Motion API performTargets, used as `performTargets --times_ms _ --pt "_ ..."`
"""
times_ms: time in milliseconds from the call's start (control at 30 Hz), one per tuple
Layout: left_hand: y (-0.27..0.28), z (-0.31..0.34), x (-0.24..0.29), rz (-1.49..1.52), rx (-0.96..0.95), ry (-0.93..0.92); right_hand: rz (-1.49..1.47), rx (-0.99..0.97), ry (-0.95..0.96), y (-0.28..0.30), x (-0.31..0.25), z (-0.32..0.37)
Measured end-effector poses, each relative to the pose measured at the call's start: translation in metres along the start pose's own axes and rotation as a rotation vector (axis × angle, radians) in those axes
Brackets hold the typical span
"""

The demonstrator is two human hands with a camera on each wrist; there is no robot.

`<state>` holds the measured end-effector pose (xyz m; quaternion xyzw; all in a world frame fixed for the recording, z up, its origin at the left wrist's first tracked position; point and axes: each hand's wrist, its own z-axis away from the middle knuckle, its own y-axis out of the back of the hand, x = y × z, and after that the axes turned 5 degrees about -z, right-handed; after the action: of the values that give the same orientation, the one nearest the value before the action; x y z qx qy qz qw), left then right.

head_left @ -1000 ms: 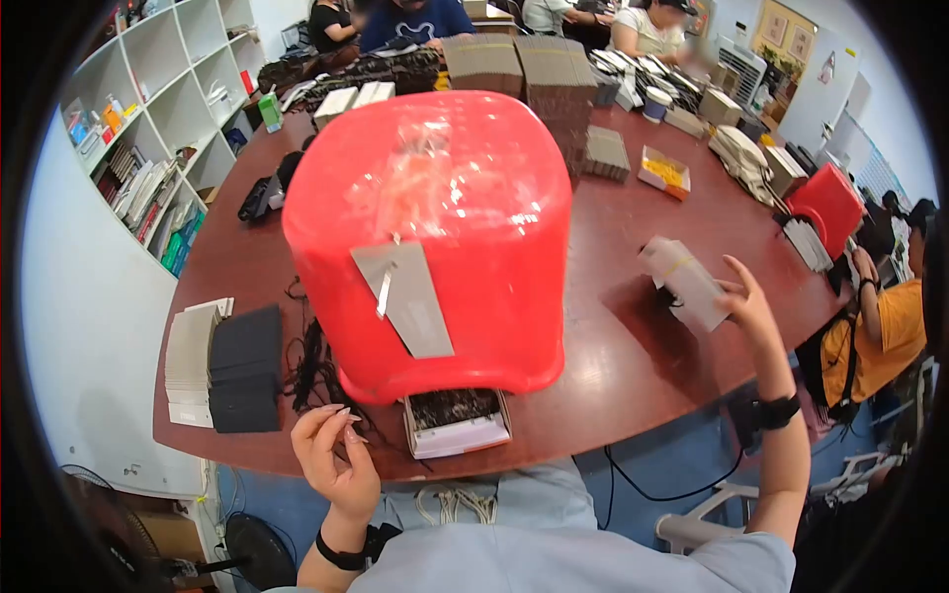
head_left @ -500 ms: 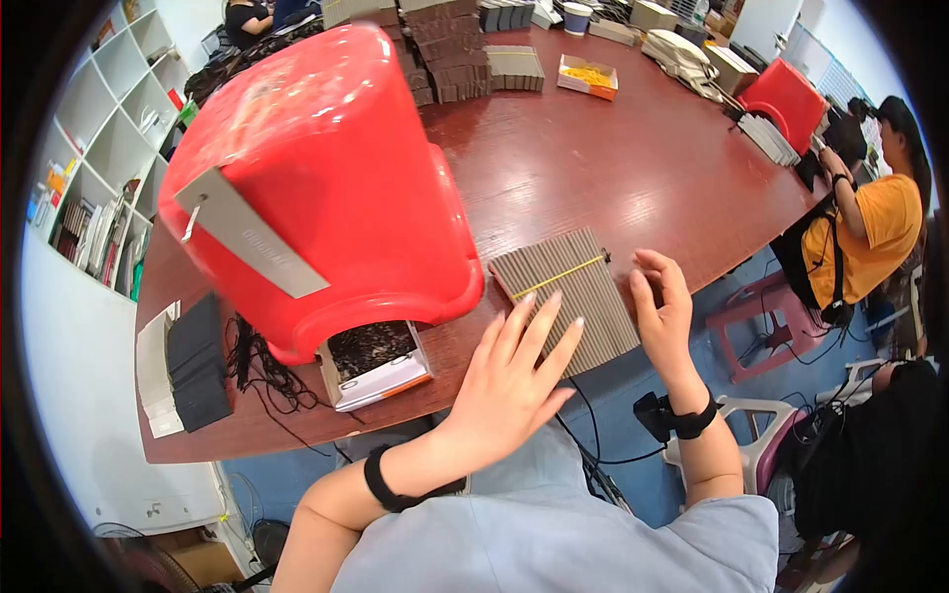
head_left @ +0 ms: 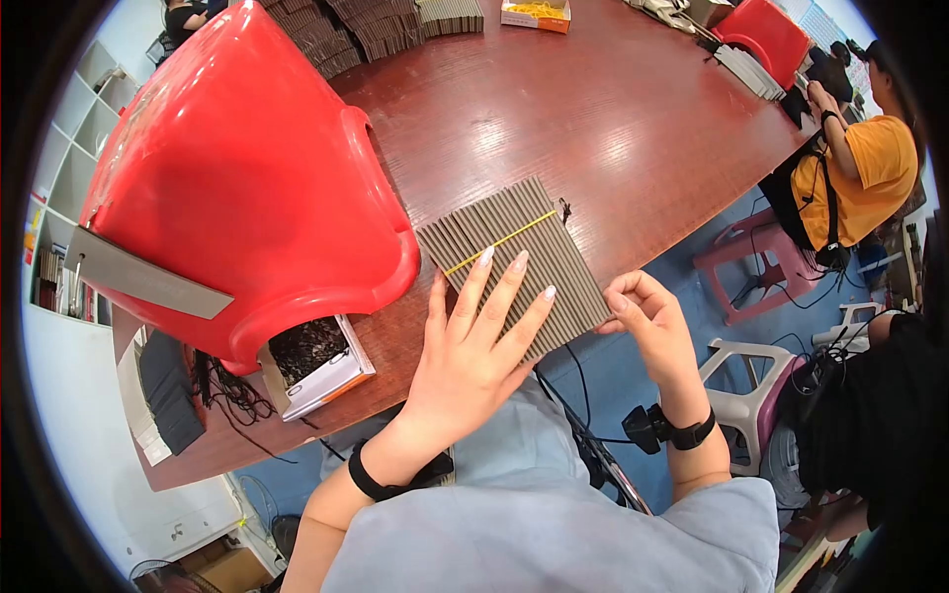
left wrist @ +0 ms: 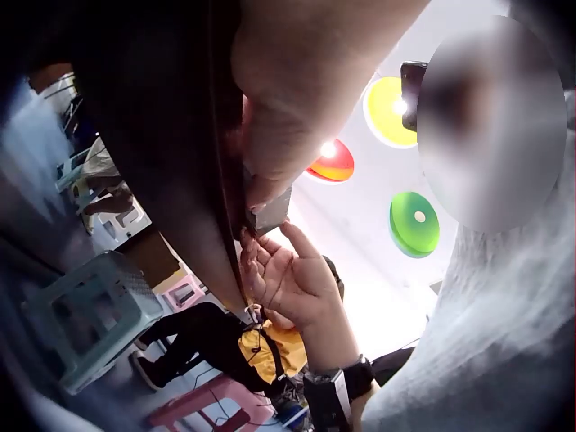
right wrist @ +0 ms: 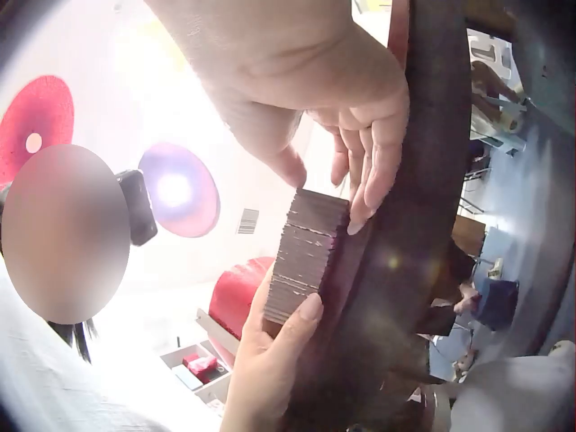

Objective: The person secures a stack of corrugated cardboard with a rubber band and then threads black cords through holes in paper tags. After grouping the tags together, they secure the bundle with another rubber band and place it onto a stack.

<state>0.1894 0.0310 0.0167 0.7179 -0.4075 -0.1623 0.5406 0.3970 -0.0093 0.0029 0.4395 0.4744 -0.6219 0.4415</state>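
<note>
A stack of grey cards, lined up on edge with a yellow band across it, lies near the table's front edge. Spread straight fingers of my left hand rest over its top, with the thumb along the near side. At the stack's right end is my right hand, its fingers curled. In the right wrist view the thumb and fingertips of the right hand bracket the end of the card stack, while the left thumb lies on the opposite end.
To the left stands an upturned red stool with a grey tag on it. Beneath it is a box of dark material, beside black cords and black cards. A person in orange is at the right.
My right hand has brought the cards from the right down to the front of the table. The left hand has moved onto them. The view has turned right, shifting the stool left.
</note>
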Motion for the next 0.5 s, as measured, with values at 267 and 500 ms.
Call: performTargets --times_ms 267,500 --pt "0.0005 -0.0003 -0.0012 0.007 0.016 0.001 -0.094 -0.051 0.002 0.0015 0.0054 0.0001" --pt "-0.0006 -0.0002 -0.0015 -0.001 0.019 -0.010 -0.094 -0.039 -0.021 0.0002 0.0028 -0.0002"
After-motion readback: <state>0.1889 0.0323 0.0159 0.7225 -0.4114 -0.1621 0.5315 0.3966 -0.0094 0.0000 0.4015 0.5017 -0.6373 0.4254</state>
